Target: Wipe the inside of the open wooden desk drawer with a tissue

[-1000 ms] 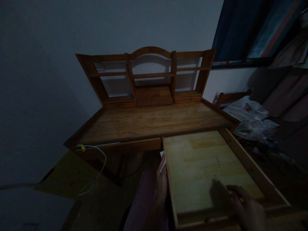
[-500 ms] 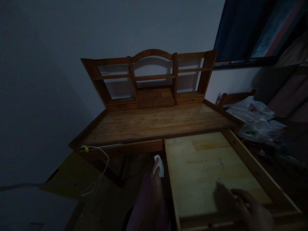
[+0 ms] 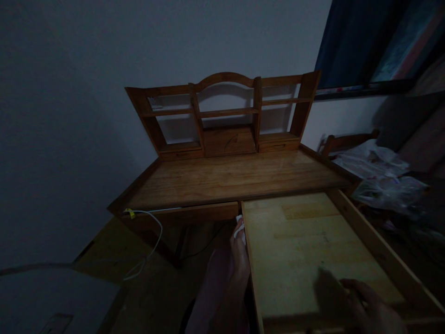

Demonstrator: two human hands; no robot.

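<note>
A wooden desk [image 3: 229, 178] with a shelf hutch [image 3: 225, 116] stands against the wall. Its right drawer [image 3: 368, 241] is pulled far out and shows a bare pale bottom. My left hand [image 3: 239, 253] presses a small white cloth [image 3: 239, 227] against the outer left side of the drawer, fingers closed on it. My right hand [image 3: 368, 308] rests on the drawer's front edge at the lower right, fingers curled over the wood. The room is dim.
A white cable with a yellow tag [image 3: 146, 241] hangs from the desk's left front edge. A chair back [image 3: 344, 141] and crumpled plastic bags [image 3: 378, 171] sit to the right. A dark curtain [image 3: 365, 41] hangs at the upper right.
My left hand with the cloth has slid forward along the drawer's left side, toward the desk. The view has shifted slightly left. My right hand stays on the drawer front.
</note>
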